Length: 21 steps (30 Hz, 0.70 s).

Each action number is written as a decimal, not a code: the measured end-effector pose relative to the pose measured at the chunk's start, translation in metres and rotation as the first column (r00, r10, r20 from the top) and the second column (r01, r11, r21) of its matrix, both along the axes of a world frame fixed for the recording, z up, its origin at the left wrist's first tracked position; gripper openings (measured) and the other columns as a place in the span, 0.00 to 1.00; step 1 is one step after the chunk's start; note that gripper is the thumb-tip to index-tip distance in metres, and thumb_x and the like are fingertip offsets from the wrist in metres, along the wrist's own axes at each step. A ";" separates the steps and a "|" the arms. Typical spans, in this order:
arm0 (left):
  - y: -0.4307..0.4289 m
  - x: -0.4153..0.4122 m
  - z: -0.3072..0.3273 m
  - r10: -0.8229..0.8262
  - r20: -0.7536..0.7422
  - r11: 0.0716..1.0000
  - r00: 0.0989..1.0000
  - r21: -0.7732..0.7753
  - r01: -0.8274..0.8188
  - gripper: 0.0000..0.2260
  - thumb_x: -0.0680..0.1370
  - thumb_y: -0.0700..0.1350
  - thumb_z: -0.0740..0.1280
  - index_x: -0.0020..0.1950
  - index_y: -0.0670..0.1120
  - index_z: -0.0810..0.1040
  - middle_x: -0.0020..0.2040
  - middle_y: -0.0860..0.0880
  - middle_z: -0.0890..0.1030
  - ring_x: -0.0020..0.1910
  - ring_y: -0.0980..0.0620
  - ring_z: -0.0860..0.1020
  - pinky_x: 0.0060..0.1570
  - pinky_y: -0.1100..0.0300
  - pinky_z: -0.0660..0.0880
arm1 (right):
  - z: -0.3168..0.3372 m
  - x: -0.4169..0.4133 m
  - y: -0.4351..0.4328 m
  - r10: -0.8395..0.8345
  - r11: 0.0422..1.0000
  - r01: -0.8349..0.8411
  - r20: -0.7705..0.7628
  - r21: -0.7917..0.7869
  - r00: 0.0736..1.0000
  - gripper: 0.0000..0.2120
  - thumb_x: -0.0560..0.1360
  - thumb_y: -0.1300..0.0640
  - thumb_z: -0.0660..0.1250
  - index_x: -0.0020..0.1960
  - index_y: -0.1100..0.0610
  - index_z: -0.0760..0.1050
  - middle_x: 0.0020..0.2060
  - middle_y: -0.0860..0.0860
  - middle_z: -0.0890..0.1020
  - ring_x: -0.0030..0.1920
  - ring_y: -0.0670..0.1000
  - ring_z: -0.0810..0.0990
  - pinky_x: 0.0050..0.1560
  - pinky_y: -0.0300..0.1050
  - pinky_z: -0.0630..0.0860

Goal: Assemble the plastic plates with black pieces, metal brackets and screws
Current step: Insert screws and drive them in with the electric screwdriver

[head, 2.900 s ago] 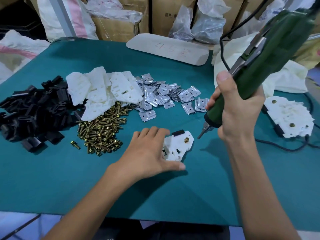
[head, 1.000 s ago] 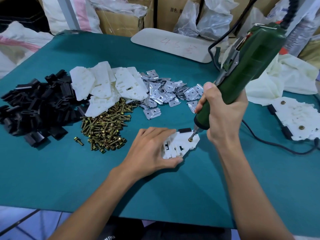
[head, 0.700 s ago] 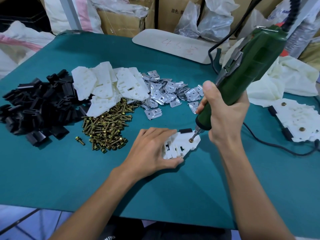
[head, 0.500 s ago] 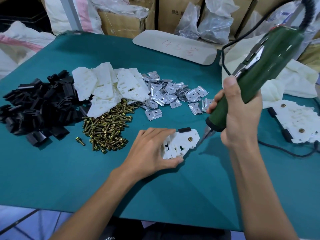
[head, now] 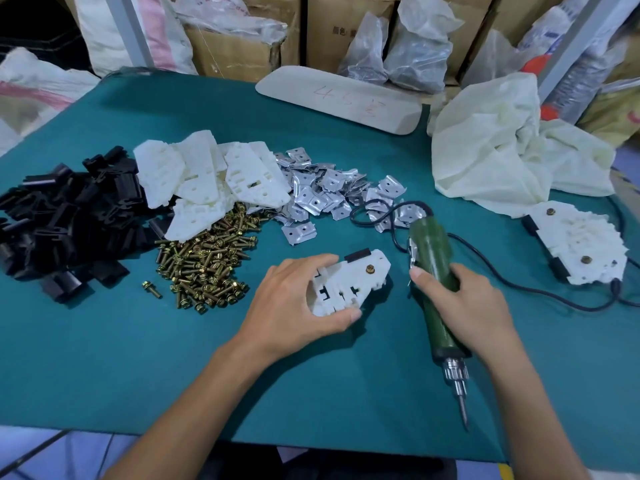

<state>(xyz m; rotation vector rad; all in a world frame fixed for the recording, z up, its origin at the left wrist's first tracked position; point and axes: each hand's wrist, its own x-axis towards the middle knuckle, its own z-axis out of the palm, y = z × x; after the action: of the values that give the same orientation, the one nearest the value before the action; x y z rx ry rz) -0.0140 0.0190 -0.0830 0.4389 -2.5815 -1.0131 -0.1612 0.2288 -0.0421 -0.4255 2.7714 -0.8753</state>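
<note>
Plastic plate [head: 349, 282] sits in the left hand [head: 291, 303], fingers curled; right hand [head: 464, 303] fingers wrap the screwdriver [head: 431, 244].

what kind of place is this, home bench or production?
Probably a small factory assembly bench: bulk heaps of black pieces, metal brackets and screws, a corded screwdriver, and cartons stacked behind the table.

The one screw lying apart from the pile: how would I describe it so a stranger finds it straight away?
On the teal table, look left of centre for the heap of brass screws, between the black pieces and the left hand. Just left of the heap's near edge lies the lone screw, flat on bare table. Unlike the rest, it touches no other screw.
</note>
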 end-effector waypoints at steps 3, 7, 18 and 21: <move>0.000 0.002 0.000 0.036 -0.028 0.998 0.999 0.051 -0.034 0.34 0.64 0.71 0.70 0.68 0.62 0.72 0.53 0.81 0.67 0.58 0.73 0.66 0.56 0.69 0.64 | 0.000 -0.002 -0.002 -0.001 0.995 0.012 -0.101 0.103 0.995 0.27 0.74 0.28 0.65 0.39 0.53 0.77 0.34 0.47 0.79 0.38 0.52 0.76 0.38 0.47 0.66; 0.000 0.001 0.001 0.053 -0.026 0.993 0.998 0.110 -0.050 0.33 0.64 0.70 0.71 0.67 0.64 0.72 0.53 0.75 0.70 0.58 0.66 0.70 0.56 0.67 0.67 | 0.009 0.007 0.000 -0.117 0.989 0.084 -0.293 -0.122 0.949 0.15 0.76 0.36 0.68 0.47 0.48 0.80 0.42 0.46 0.79 0.44 0.50 0.75 0.48 0.45 0.67; -0.004 0.005 0.005 0.021 -0.084 0.941 0.996 0.338 0.009 0.32 0.69 0.76 0.64 0.69 0.63 0.70 0.61 0.60 0.78 0.64 0.58 0.74 0.61 0.59 0.72 | -0.001 0.065 -0.049 0.511 0.759 -0.434 0.031 -0.486 0.859 0.20 0.76 0.29 0.58 0.64 0.32 0.75 0.49 0.45 0.84 0.47 0.51 0.83 0.55 0.54 0.80; -0.005 0.006 0.007 0.011 -0.109 0.922 0.994 0.387 0.032 0.28 0.73 0.73 0.62 0.70 0.64 0.69 0.59 0.61 0.79 0.59 0.56 0.78 0.58 0.56 0.74 | 0.003 0.058 -0.047 0.359 0.743 -0.315 -0.047 -0.591 0.932 0.15 0.73 0.34 0.66 0.55 0.39 0.80 0.45 0.44 0.84 0.44 0.45 0.81 0.48 0.42 0.79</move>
<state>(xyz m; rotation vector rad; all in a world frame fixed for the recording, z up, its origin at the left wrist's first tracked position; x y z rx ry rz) -0.0081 0.0139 -0.0764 0.4510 -2.2852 -1.5178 -0.1027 0.1815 -0.0391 -0.9411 2.1825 -1.6032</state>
